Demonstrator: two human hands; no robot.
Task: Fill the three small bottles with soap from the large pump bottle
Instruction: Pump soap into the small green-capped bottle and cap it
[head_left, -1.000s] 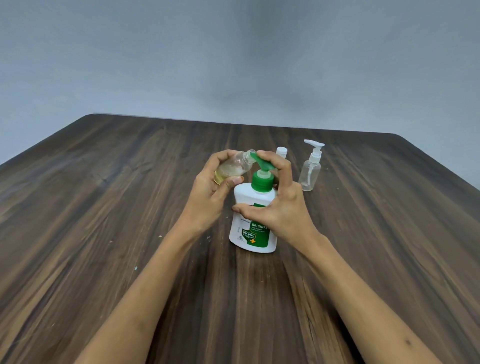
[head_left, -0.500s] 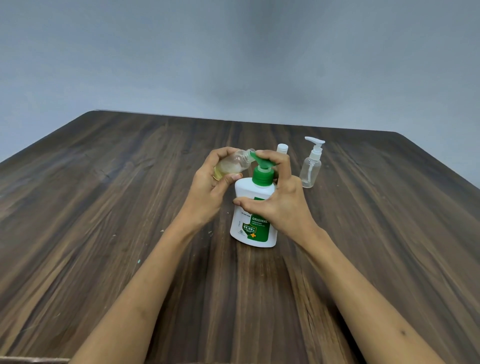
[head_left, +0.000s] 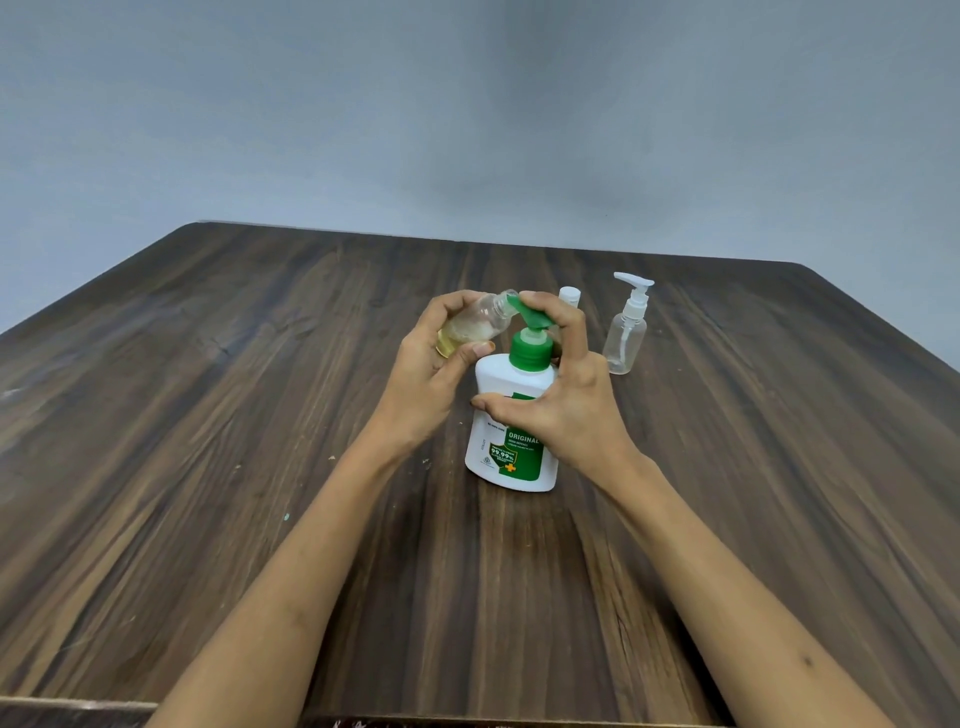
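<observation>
At frame centre, the left hand (head_left: 431, 374) grasps a small clear plastic bottle (head_left: 470, 328), tilted, holding yellowish soap at its base, mouth against the green nozzle. The right hand (head_left: 561, 400) clasps the large white pump bottle (head_left: 511, 441), a finger on the green pump head (head_left: 530, 318). Right of it stands a clear, apparently empty pump-topped bottle (head_left: 626, 332); a white cap (head_left: 569, 294) shows behind the fingers.

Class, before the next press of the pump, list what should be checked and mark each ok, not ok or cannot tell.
1. Left hand holds small bottle tilted: ok.
2. Bottle's mouth meets green pump spout: ok.
3. Right hand fingers on pump, thumb against large pump bottle: ok.
4. Large bottle upright on table: ok.
5. Room left in small bottle: ok, partly filled.
6. Capped bottle empty and apart: ok.
</observation>
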